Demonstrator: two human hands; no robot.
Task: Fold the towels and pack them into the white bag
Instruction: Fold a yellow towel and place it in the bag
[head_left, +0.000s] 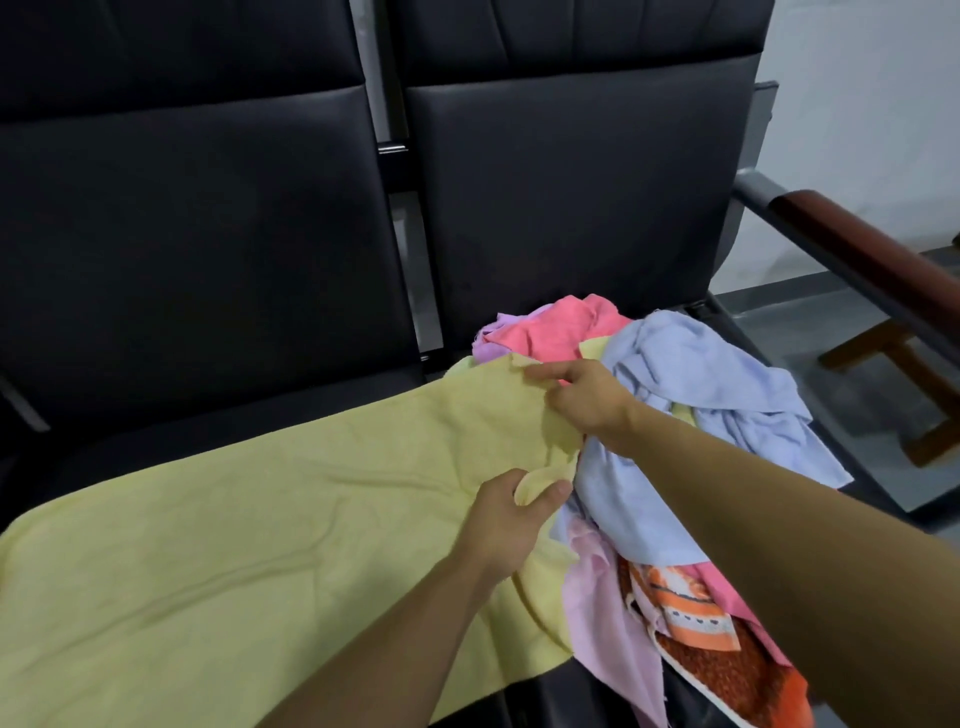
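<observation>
Two hands work one yellow towel (249, 519), which lies spread over the black seats (208, 234) from centre out to 8 o'clock, its surface wrinkled and its near edge hanging off the seat front. L hand (506, 512) sits just below centre, thumb and fingers curled round a bunched fold of the towel's right edge. R hand (582, 397) is at approx 1 o'clock from the L one, pinching the towel's far right corner betw. thumb and forefinger; the other fingers are tucked under and can't be read. Both forearms come in from 5–6 o'clock.

Heap of unfolded towels is at 3 o'clock on the right-hand seat, touching the yellow one: light blue towel (717, 395) on top, coral pink towel (556, 330) and lilac towel (493, 338) behind it at 1 o'clock, pale pink towel (602, 613) and an orange patterned cloth (717, 639) spilling toward 5 o'clock over the seat front.

Seat backs fill the upper half, w/ a metal gap betw. them at 12 o'clock. Wooden armrest (872, 249) on a grey frame runs at 2–3 o'clock, and a wooden stool frame (914, 374) stands on the grey floor beyond it.
</observation>
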